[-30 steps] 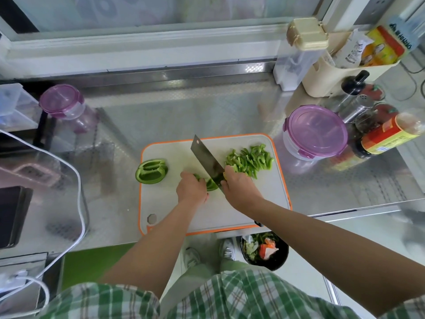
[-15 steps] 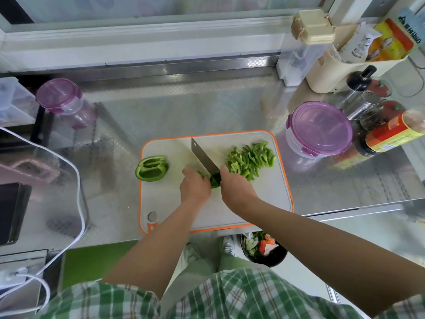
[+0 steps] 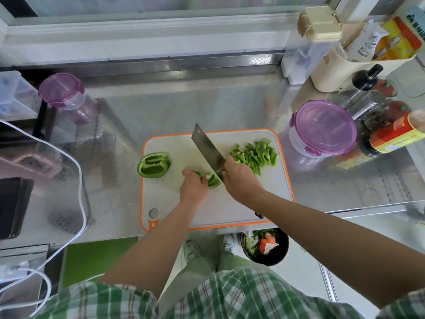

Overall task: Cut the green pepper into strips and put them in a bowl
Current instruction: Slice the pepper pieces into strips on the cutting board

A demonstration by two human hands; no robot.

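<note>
Shiny embossed steel counter (image 3: 207, 107); matt white plastic orange-rimmed cutting board (image 3: 271, 180); dull grey metal cleaver blade (image 3: 207, 148); glossy green pepper half (image 3: 153, 165).

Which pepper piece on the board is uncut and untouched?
The pepper half at the left edge of the board; the partly sliced piece sits under the left hand, against the knife.

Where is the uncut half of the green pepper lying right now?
In the head view, the uncut pepper half lies across the left edge of the cutting board, apart from the left hand, which is to its right.
</note>
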